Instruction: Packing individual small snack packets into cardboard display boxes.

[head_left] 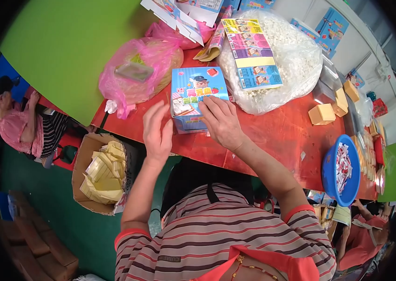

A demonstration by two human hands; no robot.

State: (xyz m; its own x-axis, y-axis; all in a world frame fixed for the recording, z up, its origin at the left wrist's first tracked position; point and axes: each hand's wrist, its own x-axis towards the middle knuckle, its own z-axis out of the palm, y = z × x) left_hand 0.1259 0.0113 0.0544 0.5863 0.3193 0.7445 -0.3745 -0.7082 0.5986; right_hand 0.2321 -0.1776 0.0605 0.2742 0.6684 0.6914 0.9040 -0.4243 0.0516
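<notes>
A blue printed cardboard box (189, 86) stands closed on the red table in front of me, its lid showing a cartoon picture. My left hand (156, 131) is beside the box's left front corner, with fingers curved and thumb apart; nothing shows in it. Over the box's front right edge lies my right hand (222, 122), its fingers stretched out along the lid. Right behind the box, a sheet of colourful printed cards (254, 44) rests on a large clear bag of small white pieces (296, 61). To the left sits a pink plastic bag (127, 65).
An open carton of yellowish packets (78, 187) is at the table's left front. On the right are a blue basin of small wrapped packets (333, 187) and several yellow blocks (322, 114). Other people sit at the far left (20, 122) and lower right (361, 239).
</notes>
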